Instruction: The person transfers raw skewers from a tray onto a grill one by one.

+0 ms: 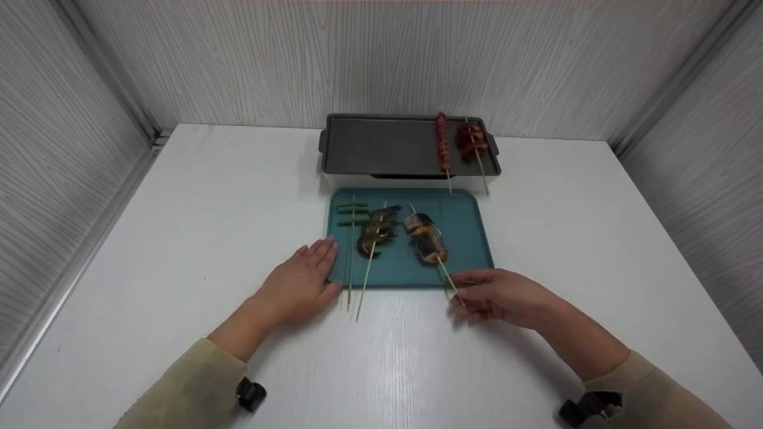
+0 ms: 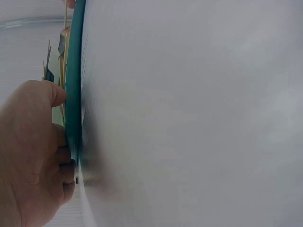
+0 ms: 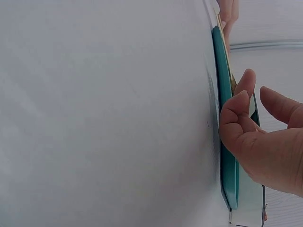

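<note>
Teal tray [image 1: 465, 238], dark-grey griddle [image 1: 381, 146].

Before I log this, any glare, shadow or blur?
Head: pale sheen on the table, soft shadow beneath the right hand; left wrist: whitish patches, dark shadow beside the tray; right wrist: soft shadow beside it, table lacking crisp detail.

Clock centred on tray [image 1: 468, 232]. Bench [image 1: 238, 226] lay open at 9 and 3 o'clock. Left hand [image 1: 301, 283] blocked 8, right hand [image 1: 503, 295] 4; lane at 6 ran between shrimp skewer [image 1: 375, 237], stick jutting at 7, and fish skewer [image 1: 426, 241], stick at 5. Griddle [image 1: 381, 146] barred 12, wall [image 1: 381, 65] behind; sausage skewer [image 1: 443, 143] overhung its front at 1.
</note>
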